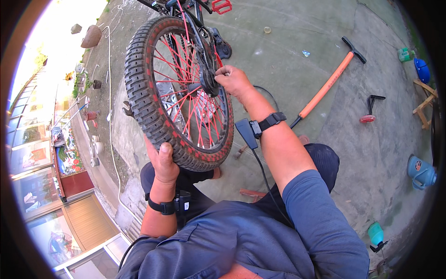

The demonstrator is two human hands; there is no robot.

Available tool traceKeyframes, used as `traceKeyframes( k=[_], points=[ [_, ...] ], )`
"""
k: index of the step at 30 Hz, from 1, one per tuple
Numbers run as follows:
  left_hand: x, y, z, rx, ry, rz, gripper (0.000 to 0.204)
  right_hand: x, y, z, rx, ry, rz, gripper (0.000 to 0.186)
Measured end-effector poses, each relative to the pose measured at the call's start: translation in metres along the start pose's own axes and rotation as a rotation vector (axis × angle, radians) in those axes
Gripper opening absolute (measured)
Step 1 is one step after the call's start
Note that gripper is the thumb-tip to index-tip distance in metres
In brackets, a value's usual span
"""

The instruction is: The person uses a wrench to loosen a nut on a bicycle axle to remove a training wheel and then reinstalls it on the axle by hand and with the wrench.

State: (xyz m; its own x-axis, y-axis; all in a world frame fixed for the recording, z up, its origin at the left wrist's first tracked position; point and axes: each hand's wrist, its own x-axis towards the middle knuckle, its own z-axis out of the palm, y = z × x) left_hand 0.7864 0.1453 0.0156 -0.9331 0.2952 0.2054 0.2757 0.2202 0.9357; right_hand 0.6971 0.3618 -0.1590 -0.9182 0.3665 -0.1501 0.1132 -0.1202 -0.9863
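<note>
A bicycle wheel with a knobby black tyre (141,83), red patches on its sidewall and red spokes (179,104) fills the upper middle, tilted in front of me. My left hand (163,163) grips the lower left of the tyre, thumb up along the tread; its other fingers are mostly hidden behind the rubber. My right hand (233,81) is closed in a pinch beside the dark frame end (207,76) by the hub. What its fingertips hold, if anything, is too small to make out. A red pedal (221,6) shows at the top.
An orange pump (327,86) with a black handle lies on the concrete to the right. Farther right are a red-and-black part (367,118), a blue jug (422,172) and a teal bottle (376,233). A pale hose (110,93) runs along the left.
</note>
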Motion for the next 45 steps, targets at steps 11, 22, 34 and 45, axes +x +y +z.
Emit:
traceKeyframes(
  k=[11,22,34,45],
  points=[
    [0.001,-0.002,-0.005,0.018,-0.015,-0.01,0.075,-0.008,-0.011,0.0,-0.038,0.022,-0.033,0.036],
    [0.0,-0.002,-0.005,-0.002,-0.025,-0.02,0.077,-0.003,-0.01,-0.003,-0.111,-0.014,0.028,0.038],
    [0.001,-0.003,-0.005,0.0,-0.018,-0.006,0.078,-0.002,-0.014,-0.008,-0.252,-0.044,0.092,0.034],
    [0.0,-0.003,-0.006,0.006,-0.014,-0.007,0.076,-0.002,-0.016,-0.011,-0.252,-0.054,0.103,0.034]
  ],
)
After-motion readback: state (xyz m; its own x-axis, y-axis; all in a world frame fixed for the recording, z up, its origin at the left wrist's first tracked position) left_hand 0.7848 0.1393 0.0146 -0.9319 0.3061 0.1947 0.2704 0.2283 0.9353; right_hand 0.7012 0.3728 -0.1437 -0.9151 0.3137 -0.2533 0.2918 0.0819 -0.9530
